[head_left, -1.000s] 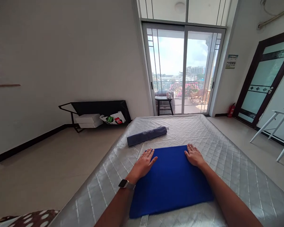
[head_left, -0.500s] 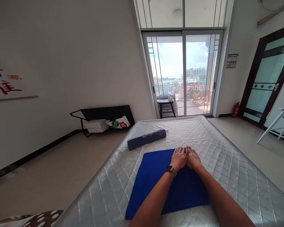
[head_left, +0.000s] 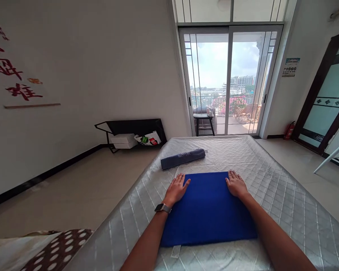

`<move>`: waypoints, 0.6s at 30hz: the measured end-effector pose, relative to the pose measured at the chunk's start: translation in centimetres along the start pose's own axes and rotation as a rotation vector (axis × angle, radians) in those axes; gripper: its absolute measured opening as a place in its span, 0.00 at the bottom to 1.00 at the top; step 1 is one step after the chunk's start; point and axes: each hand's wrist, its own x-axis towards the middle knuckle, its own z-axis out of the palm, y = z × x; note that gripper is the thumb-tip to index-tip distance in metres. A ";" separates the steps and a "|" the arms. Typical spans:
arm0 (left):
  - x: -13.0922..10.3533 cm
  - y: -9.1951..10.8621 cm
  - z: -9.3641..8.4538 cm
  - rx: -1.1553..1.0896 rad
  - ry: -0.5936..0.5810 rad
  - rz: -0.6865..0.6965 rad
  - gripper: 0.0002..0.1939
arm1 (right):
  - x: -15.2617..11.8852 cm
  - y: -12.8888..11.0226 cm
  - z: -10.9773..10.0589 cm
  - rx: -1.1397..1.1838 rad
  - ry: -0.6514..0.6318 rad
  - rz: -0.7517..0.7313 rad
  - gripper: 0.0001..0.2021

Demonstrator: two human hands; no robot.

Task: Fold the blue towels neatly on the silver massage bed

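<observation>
A flat blue folded cloth (head_left: 209,210) lies on the silver quilted mattress (head_left: 288,210) in front of me. On its far left corner rests my left hand (head_left: 177,189), palm down with the fingers stretched out and the thumb apart. My right hand (head_left: 236,183) lies flat at the far right corner, fingers extended. Neither hand grips anything. A small white tag (head_left: 175,251) sticks out from the cloth's near edge. Beyond my left hand lies a rolled dark grey-blue bundle (head_left: 183,158) with pale lettering.
Against the left wall stands a low black rack (head_left: 135,126) with white boxes (head_left: 122,141) and a printed bag (head_left: 148,138). A brown polka-dot cloth (head_left: 59,250) is at lower left. Glass sliding doors (head_left: 231,82), a stool (head_left: 203,117) and a fire extinguisher (head_left: 289,130) are farther off.
My hands were together at the cloth's far right edge. The left hand has moved left to the far left corner, and the view has shifted slightly left.
</observation>
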 end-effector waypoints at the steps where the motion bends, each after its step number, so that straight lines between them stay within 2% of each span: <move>1: 0.0 -0.1 0.0 -0.006 -0.006 0.005 0.39 | 0.0 0.0 -0.1 -0.007 -0.002 -0.002 0.31; 9: 0.2 1.0 0.1 -0.024 0.025 0.016 0.41 | -0.5 -0.5 -0.9 -0.095 0.013 0.016 0.30; 13: 0.1 1.4 -0.3 -0.024 0.009 0.008 0.43 | -1.7 -0.8 -1.2 -0.129 0.043 -0.006 0.30; 18: 0.1 1.7 -0.3 -0.030 0.022 0.005 0.41 | -3.5 -0.5 -0.5 -0.075 0.009 -0.011 0.30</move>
